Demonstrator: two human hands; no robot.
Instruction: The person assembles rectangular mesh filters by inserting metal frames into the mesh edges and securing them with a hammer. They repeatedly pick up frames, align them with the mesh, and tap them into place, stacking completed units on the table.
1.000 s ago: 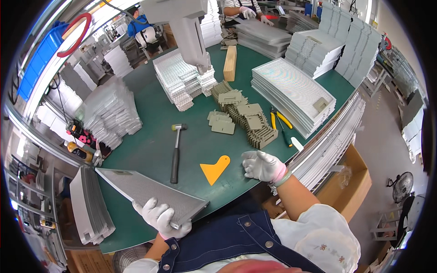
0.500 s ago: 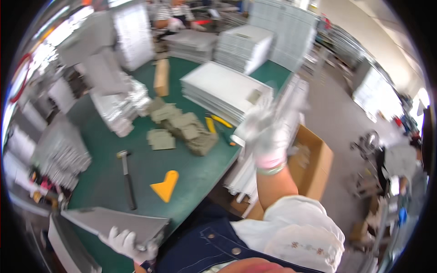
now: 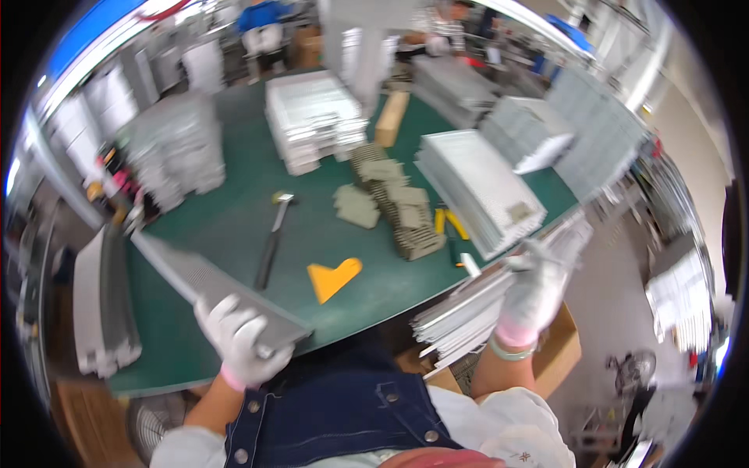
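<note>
A grey, finely perforated metal panel (image 3: 222, 288) slants over the near left of the green table. My left hand (image 3: 238, 339), in a white glove, grips its near edge, thumb and fingers closed on it. At the right table edge lies a bundle of long white strips (image 3: 460, 316). My right hand (image 3: 538, 296), also in a white glove, is over these strips; its fingers are smeared by motion, and whether it holds one I cannot tell. Near the table's middle lie a hammer (image 3: 273, 238) and a yellow plastic scraper (image 3: 334, 278).
Olive-grey flat pieces (image 3: 402, 207) lie in a row beside yellow-handled pliers (image 3: 451, 225). Stacked panels (image 3: 480, 187) stand at right, silvery ones (image 3: 312, 109) at the back. A wooden block (image 3: 392, 118) lies between them. A cardboard box (image 3: 563, 347) sits below the right edge.
The view has swung left, so the table appears farther right. My right hand has come lower and nearer over the strips. The left hand keeps its grip on the panel.
</note>
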